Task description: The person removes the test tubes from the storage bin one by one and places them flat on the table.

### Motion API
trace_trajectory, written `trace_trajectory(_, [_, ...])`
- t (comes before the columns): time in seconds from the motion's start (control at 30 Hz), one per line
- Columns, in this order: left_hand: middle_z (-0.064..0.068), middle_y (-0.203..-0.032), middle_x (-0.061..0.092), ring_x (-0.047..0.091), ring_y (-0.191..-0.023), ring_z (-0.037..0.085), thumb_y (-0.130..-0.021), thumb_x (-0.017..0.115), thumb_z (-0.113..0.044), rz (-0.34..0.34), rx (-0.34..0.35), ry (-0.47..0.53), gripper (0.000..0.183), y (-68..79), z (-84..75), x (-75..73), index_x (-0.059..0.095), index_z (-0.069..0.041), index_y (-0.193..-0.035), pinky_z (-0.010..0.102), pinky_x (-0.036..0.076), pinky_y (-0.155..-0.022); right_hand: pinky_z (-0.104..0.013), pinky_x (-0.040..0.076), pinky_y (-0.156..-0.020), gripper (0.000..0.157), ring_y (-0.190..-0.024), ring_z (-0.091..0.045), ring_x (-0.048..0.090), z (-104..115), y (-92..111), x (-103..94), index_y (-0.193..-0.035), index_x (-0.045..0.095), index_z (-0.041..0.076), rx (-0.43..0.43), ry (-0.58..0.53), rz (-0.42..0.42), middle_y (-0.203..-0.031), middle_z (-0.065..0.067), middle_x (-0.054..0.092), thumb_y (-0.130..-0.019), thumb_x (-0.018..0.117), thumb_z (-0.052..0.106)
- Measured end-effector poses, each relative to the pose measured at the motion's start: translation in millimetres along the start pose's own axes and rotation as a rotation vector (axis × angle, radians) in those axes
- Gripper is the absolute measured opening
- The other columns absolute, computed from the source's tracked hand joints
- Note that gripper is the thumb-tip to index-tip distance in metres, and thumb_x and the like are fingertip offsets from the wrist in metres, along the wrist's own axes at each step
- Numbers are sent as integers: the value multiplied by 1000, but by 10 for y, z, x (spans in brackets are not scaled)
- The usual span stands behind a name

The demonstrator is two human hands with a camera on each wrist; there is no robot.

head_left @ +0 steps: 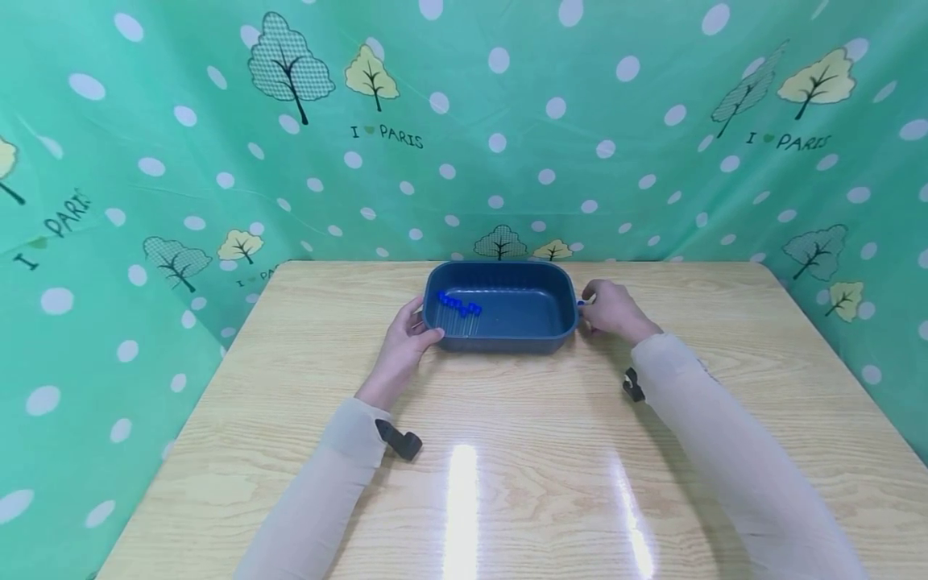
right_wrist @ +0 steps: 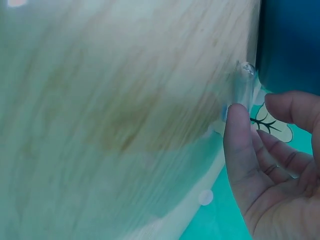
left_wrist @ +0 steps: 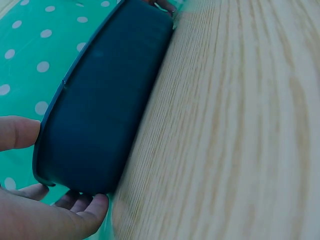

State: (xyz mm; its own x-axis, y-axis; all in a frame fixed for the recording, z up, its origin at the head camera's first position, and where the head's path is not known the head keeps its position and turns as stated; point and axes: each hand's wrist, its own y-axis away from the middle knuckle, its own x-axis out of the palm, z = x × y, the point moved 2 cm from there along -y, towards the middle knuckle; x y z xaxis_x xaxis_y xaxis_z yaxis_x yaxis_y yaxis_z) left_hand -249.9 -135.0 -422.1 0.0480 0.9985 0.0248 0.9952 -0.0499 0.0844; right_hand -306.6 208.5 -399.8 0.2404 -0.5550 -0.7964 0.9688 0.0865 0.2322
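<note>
A dark blue plastic basin [head_left: 507, 345] sits near the far edge of the table. Several small blue-capped pieces [head_left: 453, 304] lie inside it on the left. My left hand [head_left: 408, 342] grips the basin's left end, thumb [left_wrist: 19, 133] at the rim and fingers against the outside. Close beside the basin's right end, my right hand [head_left: 612, 310] has its fingers at a clear tube [right_wrist: 244, 82] with a blue cap. In the right wrist view the thumb overlaps the tube, while a gap shows between thumb and index fingertips; whether they pinch it is unclear.
The wooden table [head_left: 522, 411] carries bright light reflections near its front. A green polka-dot cloth [head_left: 500, 185] hangs just behind the table and along both sides. Black bands with mounts [head_left: 400, 441] are on both sleeved wrists.
</note>
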Motion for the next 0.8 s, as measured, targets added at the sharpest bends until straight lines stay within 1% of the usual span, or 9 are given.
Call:
trace_trajectory(0.1, [19, -144, 40, 40, -132, 30, -86, 63, 2, 9, 2, 7, 72, -9, 5, 1, 30, -11, -149, 39, 42, -105, -31, 55, -62, 41, -69, -24, 65, 0, 25, -17, -126, 47, -9, -5, 0, -7, -95, -21, 63, -94, 55, 16])
trace_trajectory(0.3, [19, -143, 41, 41, -132, 29, -85, 64, 2, 6, 4, 4, 72, -20, 16, 3, 31, -12, -148, 39, 42, -104, -31, 53, -62, 41, -70, -25, 65, 24, 82, -41, -128, 47, -6, -26, 4, -18, -94, -20, 64, -95, 55, 18])
trace_trajectory(0.43, [19, -143, 41, 41, -132, 29, -85, 64, 2, 1, 1, 9, 73, -22, 22, 4, 31, -12, -148, 38, 42, -104, -34, 55, -66, 41, -79, -28, 64, 49, 115, -41, -127, 49, -5, -61, 25, -44, -101, -21, 63, -94, 57, 18])
trace_trajectory(0.57, [20, -142, 41, 42, -131, 30, -85, 63, 4, -7, 3, 24, 72, -17, 18, 3, 32, -12, -148, 38, 43, -104, -37, 54, -70, 39, -88, -31, 61, 83, 152, -33, -124, 52, -4, -98, 48, -68, -102, -21, 63, -92, 58, 17])
trace_trajectory(0.8, [21, -141, 42, 43, -130, 30, -85, 63, 4, 0, 12, 37, 72, -17, 21, -10, 32, -11, -148, 39, 42, -104, -38, 55, -70, 38, -88, -32, 61, 114, 203, -38, -123, 52, -6, -126, 79, -69, -101, -21, 63, -91, 59, 13])
